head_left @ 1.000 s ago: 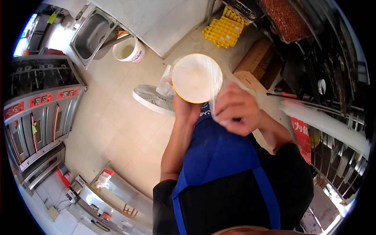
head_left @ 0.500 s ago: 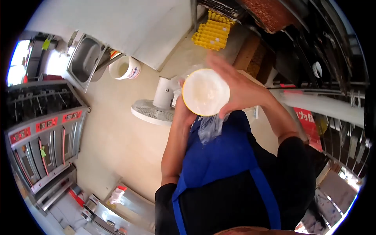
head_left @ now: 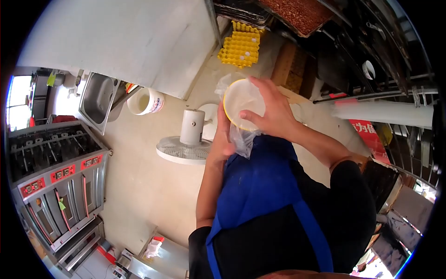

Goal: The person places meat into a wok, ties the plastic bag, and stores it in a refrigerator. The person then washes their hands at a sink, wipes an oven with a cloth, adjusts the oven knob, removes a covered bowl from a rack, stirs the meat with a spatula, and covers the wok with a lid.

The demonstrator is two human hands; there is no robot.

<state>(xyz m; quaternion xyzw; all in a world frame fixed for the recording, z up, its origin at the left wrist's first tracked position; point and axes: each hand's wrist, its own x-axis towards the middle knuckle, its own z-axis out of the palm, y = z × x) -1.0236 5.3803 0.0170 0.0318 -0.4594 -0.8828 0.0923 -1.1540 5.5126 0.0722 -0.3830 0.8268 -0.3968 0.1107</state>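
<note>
A round white bowl with a yellow rim is held up in front of the blue apron. Clear plastic film covers it, and a crumpled end of the film hangs below the rim. My left hand grips the bowl from its left side, the fingers partly hidden behind it. My right hand is curved around the right side, with its thumb lying over the bowl's top and its fingers at the upper rim.
A white fan stands on the floor beyond the bowl. A white bucket sits beside a metal sink. Yellow egg trays lie near a pale worktop. Ovens are at the left, tray racks at the right.
My right hand has moved from pulling the film at the bowl's right edge to holding the bowl's right side and top. The film end now hangs below. The view has turned.
</note>
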